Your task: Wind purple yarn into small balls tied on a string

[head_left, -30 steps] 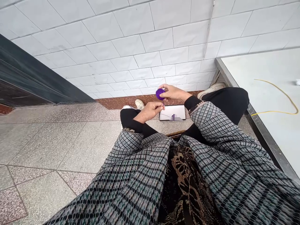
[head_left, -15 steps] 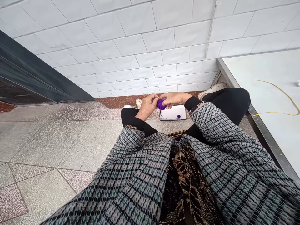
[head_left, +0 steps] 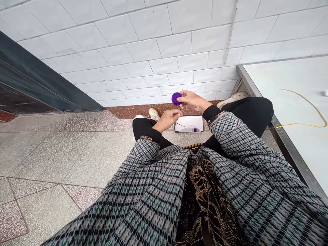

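A ball of purple yarn [head_left: 176, 98] is held up in my right hand [head_left: 192, 100], thumb and fingers closed around its right side. A short length of purple yarn strand [head_left: 180, 109] runs down from the ball to my left hand [head_left: 169, 119]. The left fingertips are pinched together on that strand, lower and nearer to me than the ball. Just beyond and below my hands, a shallow white box [head_left: 191, 120] with a dark rim lies on the floor. A small purple patch in it is blurred.
To the right stands a white table [head_left: 289, 78] with a metal edge, a yellow cord [head_left: 302, 122] lying on it. A white tiled wall [head_left: 143, 51] is in front. My shoes [head_left: 154, 114] and knees flank the box; a dark door frame [head_left: 51, 82] is at left.
My right hand has lifted the yarn ball up, away from my left hand. The left hand has shifted slightly down and right, and a strand now stretches between them.
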Motion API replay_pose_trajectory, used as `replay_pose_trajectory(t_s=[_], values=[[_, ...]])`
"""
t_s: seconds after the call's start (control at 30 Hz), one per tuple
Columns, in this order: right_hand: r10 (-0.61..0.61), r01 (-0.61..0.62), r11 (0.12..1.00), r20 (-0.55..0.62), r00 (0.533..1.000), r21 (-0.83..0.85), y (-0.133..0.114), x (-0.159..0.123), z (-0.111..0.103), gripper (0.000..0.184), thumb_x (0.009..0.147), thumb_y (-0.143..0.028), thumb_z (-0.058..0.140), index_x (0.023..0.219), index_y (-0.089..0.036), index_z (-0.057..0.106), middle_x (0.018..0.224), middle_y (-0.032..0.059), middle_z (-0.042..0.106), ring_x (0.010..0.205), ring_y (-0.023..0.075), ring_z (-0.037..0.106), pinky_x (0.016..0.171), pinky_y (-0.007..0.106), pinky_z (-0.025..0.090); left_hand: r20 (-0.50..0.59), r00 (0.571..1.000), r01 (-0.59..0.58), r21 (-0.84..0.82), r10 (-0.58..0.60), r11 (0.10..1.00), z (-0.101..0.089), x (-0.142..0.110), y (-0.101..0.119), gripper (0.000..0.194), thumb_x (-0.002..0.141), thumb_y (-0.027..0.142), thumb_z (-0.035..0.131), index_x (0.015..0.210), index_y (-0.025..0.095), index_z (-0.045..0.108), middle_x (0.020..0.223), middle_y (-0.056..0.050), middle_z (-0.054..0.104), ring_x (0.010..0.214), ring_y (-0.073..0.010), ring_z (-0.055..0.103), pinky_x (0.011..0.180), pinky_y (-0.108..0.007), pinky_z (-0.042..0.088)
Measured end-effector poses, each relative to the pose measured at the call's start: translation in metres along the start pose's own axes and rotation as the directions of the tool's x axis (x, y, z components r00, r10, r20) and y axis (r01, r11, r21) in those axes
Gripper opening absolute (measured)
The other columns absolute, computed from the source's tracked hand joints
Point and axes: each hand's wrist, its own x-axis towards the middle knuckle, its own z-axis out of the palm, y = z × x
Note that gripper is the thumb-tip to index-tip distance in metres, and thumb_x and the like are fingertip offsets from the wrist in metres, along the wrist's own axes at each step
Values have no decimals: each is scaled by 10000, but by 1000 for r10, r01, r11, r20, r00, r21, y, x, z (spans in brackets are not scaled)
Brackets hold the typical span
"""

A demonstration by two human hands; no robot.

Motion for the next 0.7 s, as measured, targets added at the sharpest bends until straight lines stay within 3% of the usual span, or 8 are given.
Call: replay_pose_trajectory(t_s=[0.1,0.17,0.3,0.37,0.43,0.53,0.63,0.7], values=[[65,-72,945,-33,997,-318,8,4,-3,302,818,-58,683,992,-185,471,636,-24,563,498,105,516,420,180,408,-2,997,-77,176,78,981,-12,-2,10,199,831,305,528,731,160,620,709,-5,596,697,-149,530,700,-276,430],[118,-75,897,74,990,-436,12,2,-4,278,809,-77,704,987,-176,515,661,-7,583,504,105,520,411,183,394,-99,991,-63,243,89,968,-26,-2,12,183,820,285,527,723,159,619,751,-22,618,743,-163,551,740,-285,439],[159,-43,953,374,914,-301,7,-9,0,183,830,-64,664,974,-153,595,738,-4,610,506,64,508,449,162,426,-233,971,-9,174,50,985,-44,2,-1,141,809,271,535,777,167,626,754,-22,615,751,-168,556,732,-282,446],[103,-62,992,413,905,-111,1,-13,2,193,856,-81,641,1023,-153,577,779,-5,630,517,62,537,486,162,469,-273,962,33,71,-13,997,-42,4,-11,149,826,283,529,808,171,625,711,-4,590,678,-152,523,669,-271,434],[13,-42,996,326,945,84,-5,-12,3,207,893,-132,622,1075,-161,528,822,4,652,542,71,579,521,177,511,-260,963,65,-12,-66,998,-33,4,-17,153,837,284,522,820,170,623,681,12,571,610,-132,476,615,-258,413],[-65,50,973,60,996,224,-8,-4,1,187,936,-186,596,1068,-177,465,829,5,649,549,72,594,527,184,527,-75,997,32,-15,-33,999,-17,1,-13,174,844,301,531,798,164,628,707,9,596,626,-125,487,634,-254,422],[-19,25,999,-132,991,44,-3,4,-2,212,937,-175,614,1034,-196,427,736,-16,606,500,69,539,437,154,454,101,993,-61,69,54,996,-10,-2,2,217,845,332,538,777,159,650,748,-6,631,711,-142,544,725,-272,442],[38,-59,984,-123,992,-166,2,6,-4,256,908,-149,653,1027,-200,432,676,-23,580,483,82,514,395,152,412,108,990,-103,109,91,989,-15,-5,11,236,842,348,544,775,155,661,783,-19,654,751,-155,569,763,-285,447]])
